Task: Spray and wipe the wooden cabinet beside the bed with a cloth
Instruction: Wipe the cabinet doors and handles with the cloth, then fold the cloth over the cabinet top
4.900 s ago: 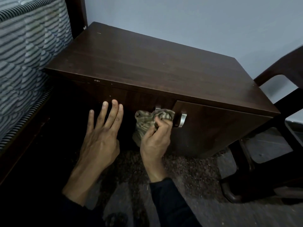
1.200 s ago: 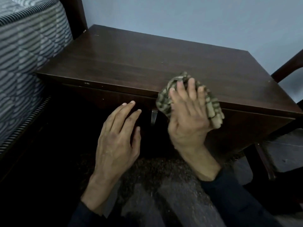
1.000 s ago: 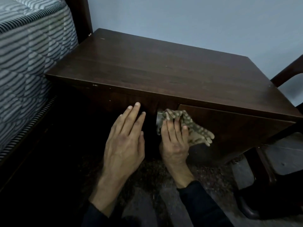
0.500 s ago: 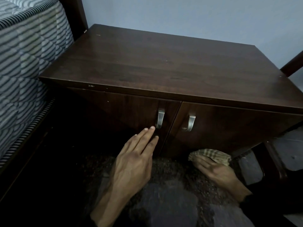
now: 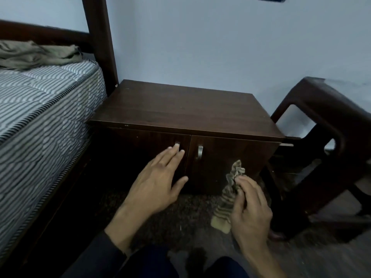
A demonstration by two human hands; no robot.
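Wooden cabinet (image 5: 180,109): stands on the speckled floor (image 5: 180,215), back toward the pale blue wall (image 5: 200,41); striped bed (image 5: 40,121) just beside its left side, dark chair (image 5: 321,125) just beside its right side; 2 doors on the front, both shut; 1 metal handle on each, either side of the centre seam: left handle (image 5: 177,145), right handle (image 5: 200,151).

Left hand (image 5: 158,183): palm down, reaching toward the left door; fingers (image 5: 170,156) straight and close together, thumb spread out to the side; fingertips overlap the lower part of the left handle from this view; whether they touch the handle or the door cannot be told; the hand holds nothing; dark sleeve (image 5: 96,259) on the forearm.

Right hand (image 5: 249,209): low, in front of the right door; fingers (image 5: 242,197) curled and clamped, with the thumb, on the cloth (image 5: 228,197).

Cloth: striped olive and tan, bunched in the grip; 1 end sticks up above the hand, across the lower part of the right door; the other end hangs down toward the floor; whether the upper end touches the door cannot be told.

Other: crumpled olive fabric (image 5: 36,55) lies on the bed at its far end; dark bedpost (image 5: 98,37) rises at the cabinet's rear left corner.
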